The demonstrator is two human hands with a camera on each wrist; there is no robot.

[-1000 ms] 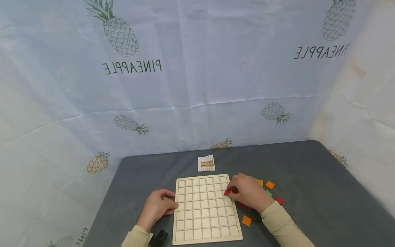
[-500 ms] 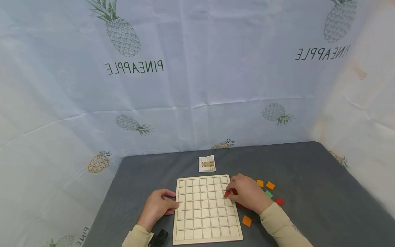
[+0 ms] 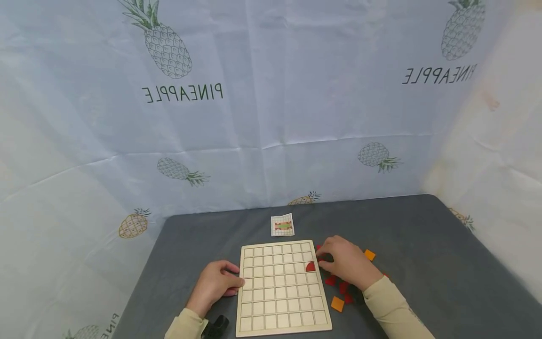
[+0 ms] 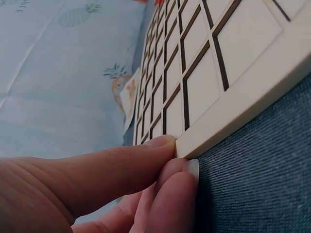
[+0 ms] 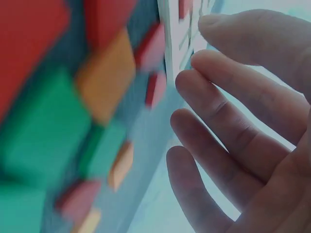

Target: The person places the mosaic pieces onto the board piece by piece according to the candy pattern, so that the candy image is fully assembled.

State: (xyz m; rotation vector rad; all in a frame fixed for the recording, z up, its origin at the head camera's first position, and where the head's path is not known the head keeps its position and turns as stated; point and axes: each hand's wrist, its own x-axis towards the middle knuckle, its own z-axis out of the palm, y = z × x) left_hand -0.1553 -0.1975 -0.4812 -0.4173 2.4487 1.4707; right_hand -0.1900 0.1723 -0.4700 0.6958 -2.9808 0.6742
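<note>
You have just let go of the red piece (image 3: 311,267): half a second ago your right hand (image 3: 346,260) pinched it over the board's edge, and now it lies free in the third cell from the far end of the column nearest that hand. As I judge it, that makes one piece laid on the gridded board (image 3: 280,281), whose other cells show bare wood. Of your hands, the right has drawn off beside the board, fingers loosely apart and gripping nothing; the left (image 3: 218,281) pinches the board's near-left side between thumb and finger. More red pieces (image 3: 344,287), an orange piece (image 3: 337,304) and green pieces (image 5: 43,126) lie off the board on the surface (image 3: 203,235), near your right hand. Beyond the board is a small printed card (image 3: 282,225) showing a coloured figure on a grid; you can't read any words on it. The only readable writing is "PINEAPPLE" (image 3: 182,93), printed mirror-reversed on the cloth (image 3: 296,103) behind, repeated at upper right and partly at lower left. No brand is legible.
</note>
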